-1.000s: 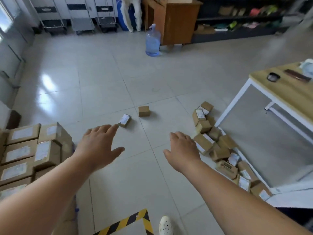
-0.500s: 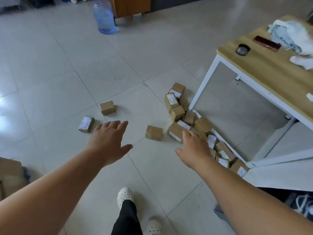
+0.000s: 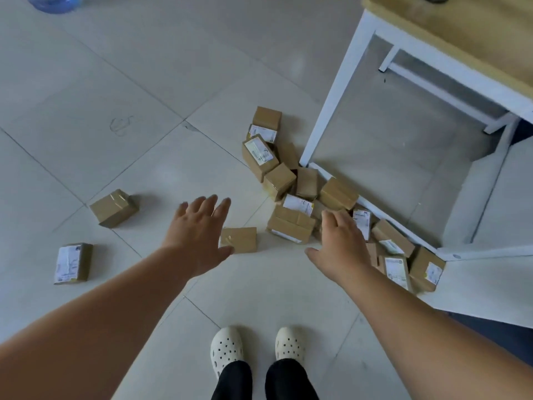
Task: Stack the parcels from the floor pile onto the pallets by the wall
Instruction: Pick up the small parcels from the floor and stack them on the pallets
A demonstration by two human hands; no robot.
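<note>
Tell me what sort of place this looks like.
Most likely a small parcel-sorting or shipping room rather than a home: a pile of labelled cardboard parcels lies on a tiled floor beside a white-framed work table, with loose parcels scattered nearby.

We have stepped closer: our shoes [image 3: 226, 349] now show at 6 o'clock, our left hand [image 3: 199, 232] overlaps a lone parcel [image 3: 242, 239], our right hand [image 3: 341, 249] reaches over the pile [image 3: 291, 223].

Bright, even daylight; a pale sheen glares off the floor tiles [image 3: 170, 174] at centre left. Shadows beside the parcels [image 3: 291, 226] are soft (short, faint). Wide-angle distortion bends the edges; fine detail smears.
</note>
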